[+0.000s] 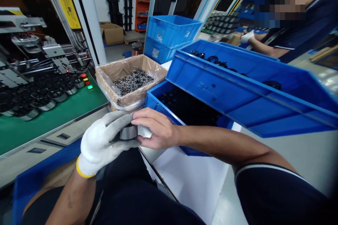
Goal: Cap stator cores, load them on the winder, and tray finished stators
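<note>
My left hand (102, 140), in a white knit glove with a yellow cuff, is wrapped round a round metal ring part (128, 132) just above my lap. My bare right hand (155, 128) closes on the same part from the right, its fingers curled over the top. Just beyond my hands stands a cardboard box (105, 77) lined with clear plastic and holding several similar steel ring parts (133, 80). To the right of it a blue bin (155, 99) holds dark black parts (190, 107).
A green conveyor (52, 116) at left carries several round parts in rows, with red and green buttons (86, 80) near its end. A larger blue bin (237, 88) tilts over at right. Stacked blue crates (171, 31) stand behind. Another person (280, 31) with a gloved hand works at far right.
</note>
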The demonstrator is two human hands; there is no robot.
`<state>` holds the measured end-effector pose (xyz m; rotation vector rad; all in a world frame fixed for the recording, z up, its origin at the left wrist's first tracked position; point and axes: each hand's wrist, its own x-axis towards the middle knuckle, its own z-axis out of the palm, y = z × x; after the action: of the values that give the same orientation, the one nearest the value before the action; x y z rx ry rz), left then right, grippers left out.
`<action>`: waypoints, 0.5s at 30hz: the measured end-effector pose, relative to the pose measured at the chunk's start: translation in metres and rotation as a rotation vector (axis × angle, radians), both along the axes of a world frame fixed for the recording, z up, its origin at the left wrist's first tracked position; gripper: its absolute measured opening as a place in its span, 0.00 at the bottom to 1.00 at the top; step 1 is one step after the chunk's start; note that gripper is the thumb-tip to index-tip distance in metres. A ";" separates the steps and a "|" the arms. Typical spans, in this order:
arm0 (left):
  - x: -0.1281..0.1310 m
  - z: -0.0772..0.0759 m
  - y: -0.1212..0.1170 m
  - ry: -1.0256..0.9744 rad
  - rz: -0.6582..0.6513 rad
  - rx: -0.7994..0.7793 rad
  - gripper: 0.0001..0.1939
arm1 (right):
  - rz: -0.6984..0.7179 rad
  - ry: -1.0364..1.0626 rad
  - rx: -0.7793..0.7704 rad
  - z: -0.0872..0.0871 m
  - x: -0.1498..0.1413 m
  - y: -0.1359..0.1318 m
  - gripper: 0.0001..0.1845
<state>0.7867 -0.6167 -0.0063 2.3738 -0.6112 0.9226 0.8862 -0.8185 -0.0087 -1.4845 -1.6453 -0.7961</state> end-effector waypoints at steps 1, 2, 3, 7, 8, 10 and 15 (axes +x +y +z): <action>0.000 -0.002 0.000 -0.001 -0.012 -0.010 0.26 | 0.003 0.009 -0.005 0.000 -0.001 0.000 0.21; -0.001 -0.004 0.000 0.001 -0.019 -0.048 0.26 | 0.001 0.021 -0.010 0.001 -0.001 -0.001 0.22; -0.002 -0.008 -0.001 0.006 -0.023 -0.124 0.26 | -0.003 0.035 -0.013 0.002 -0.001 -0.001 0.24; -0.005 -0.030 -0.007 0.145 -0.127 -0.638 0.25 | -0.030 0.102 -0.062 0.008 0.000 -0.004 0.35; -0.005 -0.036 -0.009 0.235 -0.168 -0.736 0.25 | -0.025 0.117 -0.078 0.009 0.001 -0.004 0.35; -0.006 -0.044 -0.011 0.425 -0.230 -0.830 0.25 | -0.001 0.137 -0.091 0.010 0.002 -0.005 0.29; -0.005 -0.041 -0.013 0.525 -0.140 -0.791 0.46 | -0.001 0.113 -0.070 0.002 0.002 -0.003 0.19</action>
<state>0.7820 -0.6299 -0.0473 1.7074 -0.1468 0.3395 0.8881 -0.8215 -0.0069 -1.5510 -1.6022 -0.6487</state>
